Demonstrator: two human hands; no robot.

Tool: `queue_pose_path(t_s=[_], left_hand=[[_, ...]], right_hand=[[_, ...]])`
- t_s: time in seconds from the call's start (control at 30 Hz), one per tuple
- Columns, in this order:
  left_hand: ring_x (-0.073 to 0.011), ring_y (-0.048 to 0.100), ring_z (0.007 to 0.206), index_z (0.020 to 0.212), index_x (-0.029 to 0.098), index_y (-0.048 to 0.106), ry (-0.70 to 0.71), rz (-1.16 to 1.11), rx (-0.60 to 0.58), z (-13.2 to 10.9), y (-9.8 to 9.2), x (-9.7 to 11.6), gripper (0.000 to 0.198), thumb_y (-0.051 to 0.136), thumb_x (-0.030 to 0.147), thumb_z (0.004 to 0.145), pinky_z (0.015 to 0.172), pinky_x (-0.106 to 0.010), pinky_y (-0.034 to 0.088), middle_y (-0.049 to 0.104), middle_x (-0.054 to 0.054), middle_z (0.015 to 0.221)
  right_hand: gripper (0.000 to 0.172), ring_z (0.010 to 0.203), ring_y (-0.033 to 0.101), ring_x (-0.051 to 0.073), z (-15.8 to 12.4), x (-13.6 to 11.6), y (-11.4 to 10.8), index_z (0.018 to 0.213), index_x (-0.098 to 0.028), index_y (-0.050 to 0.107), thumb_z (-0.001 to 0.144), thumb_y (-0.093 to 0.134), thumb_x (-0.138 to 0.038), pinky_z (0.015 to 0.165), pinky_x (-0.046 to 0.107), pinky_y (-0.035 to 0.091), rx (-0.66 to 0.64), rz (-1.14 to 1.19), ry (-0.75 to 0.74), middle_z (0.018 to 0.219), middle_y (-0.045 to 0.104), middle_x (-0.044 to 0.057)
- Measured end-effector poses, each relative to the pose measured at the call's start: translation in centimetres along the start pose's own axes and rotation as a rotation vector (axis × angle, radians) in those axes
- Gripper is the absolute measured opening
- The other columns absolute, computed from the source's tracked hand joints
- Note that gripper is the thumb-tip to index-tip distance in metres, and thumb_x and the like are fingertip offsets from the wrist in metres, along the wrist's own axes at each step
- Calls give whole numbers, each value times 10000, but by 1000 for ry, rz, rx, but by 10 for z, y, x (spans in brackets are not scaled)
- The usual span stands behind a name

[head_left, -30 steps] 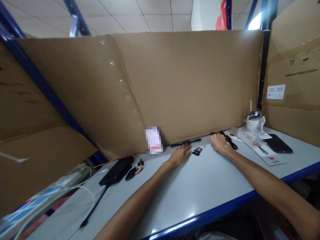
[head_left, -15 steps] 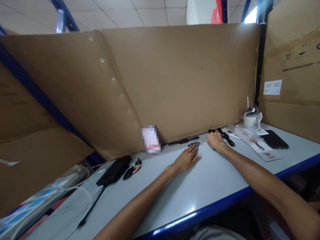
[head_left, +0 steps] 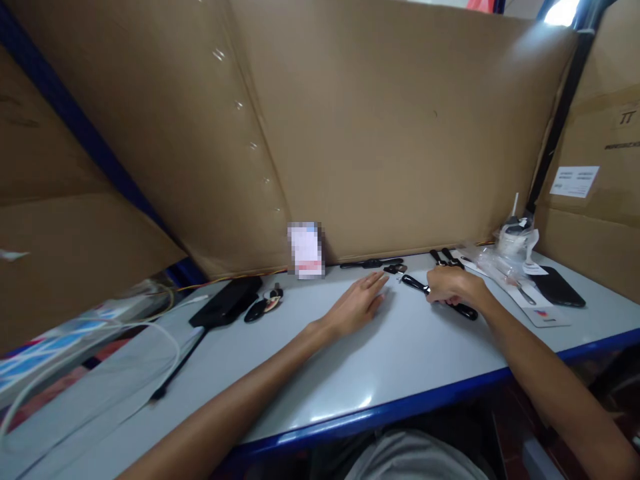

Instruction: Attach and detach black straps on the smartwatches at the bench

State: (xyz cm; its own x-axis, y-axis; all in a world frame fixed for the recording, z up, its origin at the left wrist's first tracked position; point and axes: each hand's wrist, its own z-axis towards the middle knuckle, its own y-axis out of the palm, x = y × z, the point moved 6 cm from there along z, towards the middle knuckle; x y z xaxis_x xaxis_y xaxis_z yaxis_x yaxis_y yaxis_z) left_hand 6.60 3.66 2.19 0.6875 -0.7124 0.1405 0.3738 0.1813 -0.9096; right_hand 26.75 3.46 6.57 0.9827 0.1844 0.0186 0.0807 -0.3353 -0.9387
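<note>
My right hand (head_left: 455,287) is closed around the middle of a glossy black-handled tool (head_left: 466,311). Its two black ends stick out on either side of the fist, and the fingers cover its middle, so its exact kind is hidden. Just behind that hand lie more black handles (head_left: 440,257), partly covered by it. My left hand (head_left: 357,303) rests on the table, fingers stretched out and holding nothing. Small dark pieces with a metallic part (head_left: 396,269) lie just beyond its fingertips. A thin black watch-like strap (head_left: 373,263) lies along the cardboard.
A blurred-out screen (head_left: 306,250) leans on the cardboard wall (head_left: 350,133). Leftward are keys with a fob (head_left: 257,311), a black box with a cable (head_left: 227,303) and a power strip (head_left: 65,340). To the right sit a wrapped cup (head_left: 515,239), a plastic package (head_left: 500,267) and a black phone (head_left: 557,287).
My right hand has come nearer along the table, bringing the black-handled tool into view. My left hand has drawn back off the small dark pieces. The view has tilted down.
</note>
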Motion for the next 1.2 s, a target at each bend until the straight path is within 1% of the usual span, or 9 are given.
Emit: queue_pose_path(t_s=[0.17,0.27,0.4,0.57,0.77,0.9,1.0,1.1,1.2], left_hand=[[-268,452,1424,1467,191,475,-31,-17,45,-37,-21,-1,484,405,372,1024,1170,-503,385,522,-126,1512],[-275,535,1335,1448,176,501,-75,-54,90,-39,-27,-5,483,418,385,1021,1125,-479,435,582,-142,1435],[-277,598,1219,1391,178,563,-60,-85,81,-35,-29,0,453,478,391,1000,1065,-455,472,652,-134,1312],[-274,614,1169,1272,172,645,-43,-138,-10,-34,-17,3,372,440,345,1015,1038,-440,475,679,-137,1239],[-284,600,1162,1334,199,613,-62,-225,-26,-32,-22,-11,506,605,487,917,1029,-440,460,672,-114,1241],[-253,620,1095,1241,197,670,-2,-270,-78,-31,-28,-15,357,573,347,931,996,-413,471,687,-90,1165],[-234,629,1032,1215,210,697,-26,-248,-53,-32,-31,-19,328,564,281,925,951,-381,482,696,-74,1098],[-226,631,978,1241,219,699,-58,-218,-27,-32,-31,-20,353,571,250,913,893,-357,492,687,-76,1065],[-217,629,928,1263,235,700,-66,-190,-27,-32,-30,-21,393,543,184,906,860,-345,488,678,-75,1017]], right_hand=[[152,520,611,174,-2,-20,1,647,-152,724,759,645,-217,517,261,408,103,-35,-181,555,653,62],[163,647,638,191,-1,-41,-1,669,-175,723,790,651,-257,550,265,359,272,-105,-350,661,691,80],[256,660,596,145,1,-61,-1,787,-192,732,894,601,-385,572,244,326,327,86,-553,719,697,30],[194,693,566,139,6,-58,-9,839,-185,727,927,583,-281,588,253,278,545,116,-433,774,702,33],[247,755,583,160,4,-78,2,945,-188,720,1007,499,-278,644,267,306,570,93,-441,859,712,56],[194,962,573,197,1,-93,4,1027,-197,712,992,548,-295,771,278,361,663,134,-560,1007,700,69],[146,937,570,188,5,-96,9,986,-186,716,968,583,-244,812,283,376,597,164,-633,960,694,58],[126,921,566,195,9,-90,7,878,-173,707,942,629,-249,818,289,381,602,197,-611,912,686,54],[146,987,563,216,13,-81,4,891,-167,696,916,673,-309,852,306,380,671,204,-575,1004,682,78]])
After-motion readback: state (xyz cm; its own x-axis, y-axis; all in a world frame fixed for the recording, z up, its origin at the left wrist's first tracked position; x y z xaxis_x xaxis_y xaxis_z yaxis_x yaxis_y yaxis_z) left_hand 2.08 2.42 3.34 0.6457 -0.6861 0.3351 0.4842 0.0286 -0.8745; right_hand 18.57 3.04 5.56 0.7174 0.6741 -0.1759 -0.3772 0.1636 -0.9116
